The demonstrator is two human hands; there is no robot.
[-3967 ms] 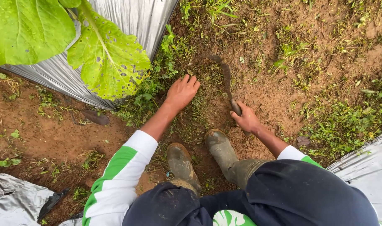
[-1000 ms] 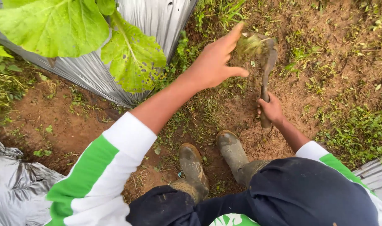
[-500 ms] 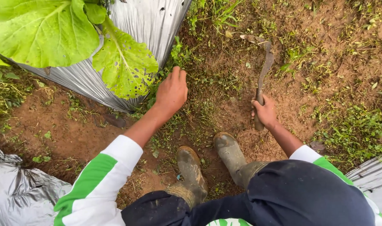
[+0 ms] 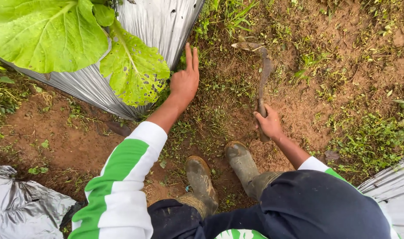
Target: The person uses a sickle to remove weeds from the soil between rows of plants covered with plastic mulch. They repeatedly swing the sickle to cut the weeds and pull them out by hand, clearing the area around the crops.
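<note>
My left hand (image 4: 184, 79) reaches down to the weeds at the edge of the silver plastic mulch (image 4: 153, 26), fingers stretched out and holding nothing I can see. My right hand (image 4: 268, 124) grips the wooden handle of a curved, muddy sickle (image 4: 261, 75), whose blade lies on the bare soil pointing away from me. My two muddy rubber boots (image 4: 219, 177) stand on the dirt between the hands. Both sleeves are white with green stripes.
Big green leaves (image 4: 56, 40) with small holes hang over the mulch at the upper left. More silver plastic lies at the lower left (image 4: 25, 208) and lower right (image 4: 392, 194). Patches of weeds (image 4: 370, 132) grow on the brown soil to the right.
My left hand held a clump of weeds up high a second ago; it has come down empty to the mulch edge. The right hand and sickle stayed nearly in place.
</note>
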